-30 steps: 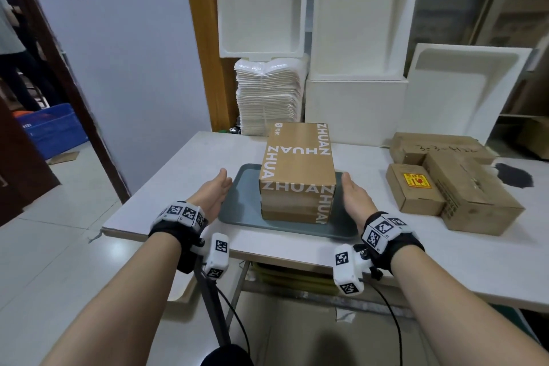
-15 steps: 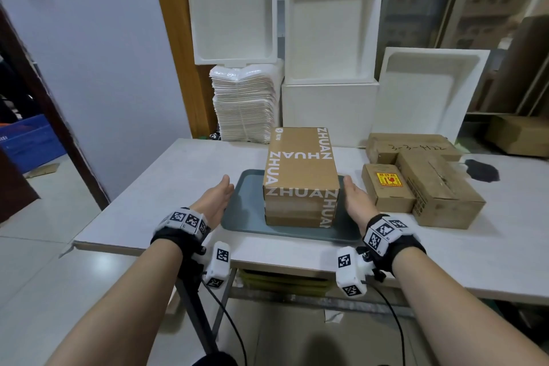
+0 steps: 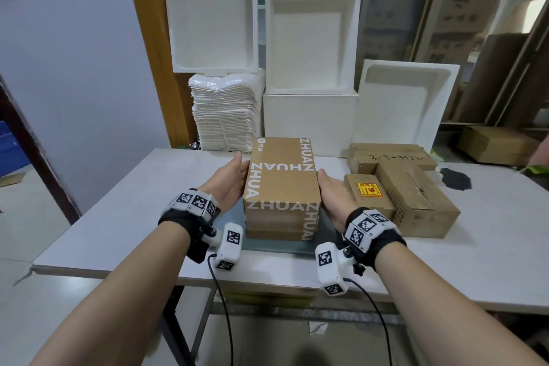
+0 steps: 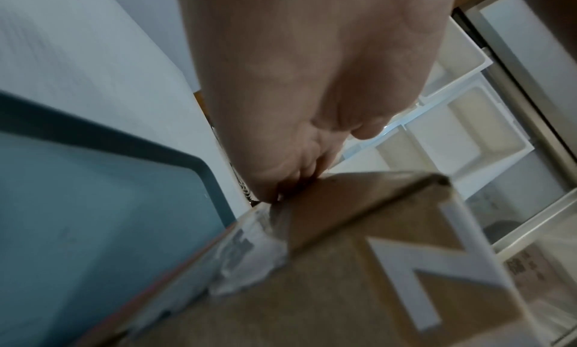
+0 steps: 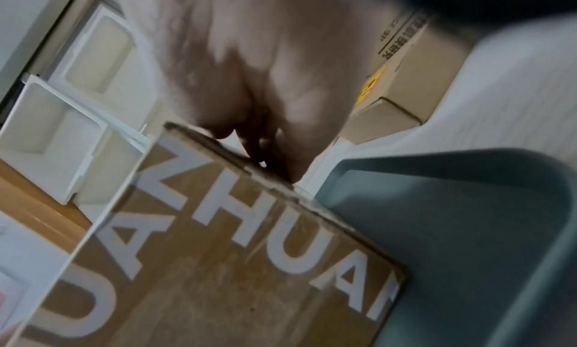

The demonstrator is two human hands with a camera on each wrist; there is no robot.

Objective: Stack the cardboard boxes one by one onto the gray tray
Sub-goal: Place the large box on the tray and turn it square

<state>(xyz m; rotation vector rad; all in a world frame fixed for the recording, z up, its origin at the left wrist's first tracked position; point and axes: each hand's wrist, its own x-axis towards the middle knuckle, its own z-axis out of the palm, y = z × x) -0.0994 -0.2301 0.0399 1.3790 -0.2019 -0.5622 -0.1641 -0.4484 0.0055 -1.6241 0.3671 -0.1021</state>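
A brown cardboard box printed ZHUAN (image 3: pixel 282 175) tops a short stack on the gray tray (image 3: pixel 328 229) in the middle of the white table. My left hand (image 3: pixel 230 184) lies flat against the box's left side. On the box's right side lies my right hand (image 3: pixel 334 196), fingers straight. The left wrist view shows the left hand (image 4: pixel 296 80) with fingertips at the edge of the box (image 4: pixel 343 290) above the tray (image 4: pixel 93 204). The right wrist view shows the right hand (image 5: pixel 249 68) touching the box (image 5: pixel 234 266) beside the tray (image 5: pixel 452 229). A lower box (image 3: pixel 279 233) shows under the top one.
Right of the tray lie a small box with a yellow label (image 3: pixel 368 196), a longer box (image 3: pixel 416 202) and a flat box (image 3: pixel 392 157). White foam boxes (image 3: pixel 312 122) and a pile of white bags (image 3: pixel 225 116) stand at the table's back. The table edge (image 3: pixel 118 270) is near me.
Both hands moved forward and up from beside the tray's near corners to the two sides of the top box. The stack stayed in place on the tray.
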